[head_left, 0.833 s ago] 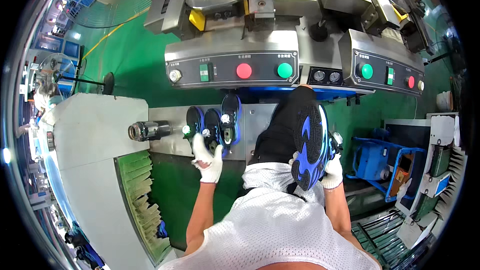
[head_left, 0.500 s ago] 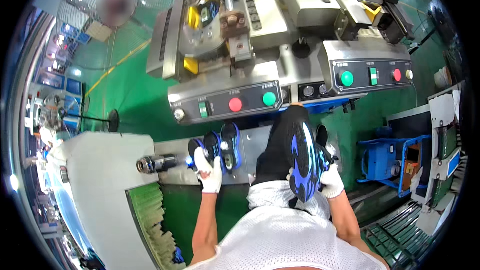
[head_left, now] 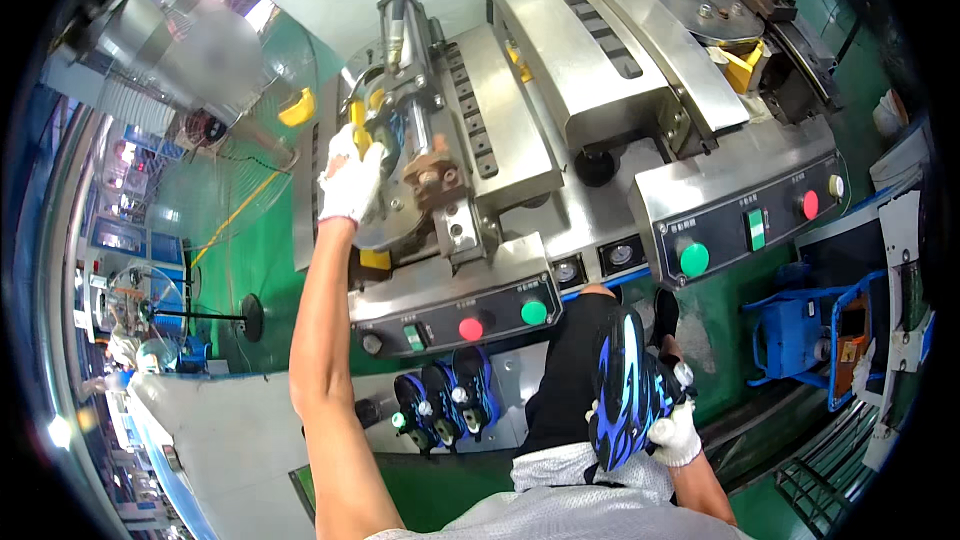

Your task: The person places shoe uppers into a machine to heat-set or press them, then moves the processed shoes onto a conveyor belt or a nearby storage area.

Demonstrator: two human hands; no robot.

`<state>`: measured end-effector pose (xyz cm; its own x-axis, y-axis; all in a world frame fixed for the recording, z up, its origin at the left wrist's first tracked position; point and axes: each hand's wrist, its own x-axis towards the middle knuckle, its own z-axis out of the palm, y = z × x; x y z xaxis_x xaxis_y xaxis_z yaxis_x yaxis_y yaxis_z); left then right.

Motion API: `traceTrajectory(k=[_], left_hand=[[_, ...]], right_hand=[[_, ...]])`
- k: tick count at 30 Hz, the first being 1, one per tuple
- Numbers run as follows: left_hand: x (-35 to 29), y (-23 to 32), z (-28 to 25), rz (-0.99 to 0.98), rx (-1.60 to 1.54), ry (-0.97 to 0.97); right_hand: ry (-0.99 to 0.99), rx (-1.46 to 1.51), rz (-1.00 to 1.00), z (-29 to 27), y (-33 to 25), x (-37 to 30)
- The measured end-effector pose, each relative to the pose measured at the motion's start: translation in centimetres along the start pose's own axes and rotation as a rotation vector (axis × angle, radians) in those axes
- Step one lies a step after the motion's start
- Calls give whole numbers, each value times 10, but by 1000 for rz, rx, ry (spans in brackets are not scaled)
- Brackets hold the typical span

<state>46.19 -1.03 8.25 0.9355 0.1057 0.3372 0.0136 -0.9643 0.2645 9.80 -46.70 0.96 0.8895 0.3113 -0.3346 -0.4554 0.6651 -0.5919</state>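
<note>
The right hand (head_left: 676,436) grips the shoe (head_left: 622,402) near right; the left hand (head_left: 352,182), hold unclear, is at the far-left machine (head_left: 430,176), which could pinch it if triggered.

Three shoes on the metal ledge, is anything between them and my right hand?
Yes. Your right hand holds a blue-and-black shoe, and in this view that shoe and your black-clad leg lie between the hand and the three shoes on the metal ledge.
</note>
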Motion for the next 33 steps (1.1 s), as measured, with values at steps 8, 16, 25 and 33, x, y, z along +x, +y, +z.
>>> traceTrajectory(k=[8, 16, 25, 33], left_hand=[[84, -33, 91, -268, 119, -78], [75, -23, -13, -225, -43, 117], [-231, 10, -159, -286, -263, 231], [-553, -62, -149, -871, -74, 84]], right_hand=[[208, 35, 43, -8, -3, 4], [116, 68, -5, -1, 2, 32], [70, -149, -8, 38, -2, 41], [169, -327, -74, 49, 42, 21]])
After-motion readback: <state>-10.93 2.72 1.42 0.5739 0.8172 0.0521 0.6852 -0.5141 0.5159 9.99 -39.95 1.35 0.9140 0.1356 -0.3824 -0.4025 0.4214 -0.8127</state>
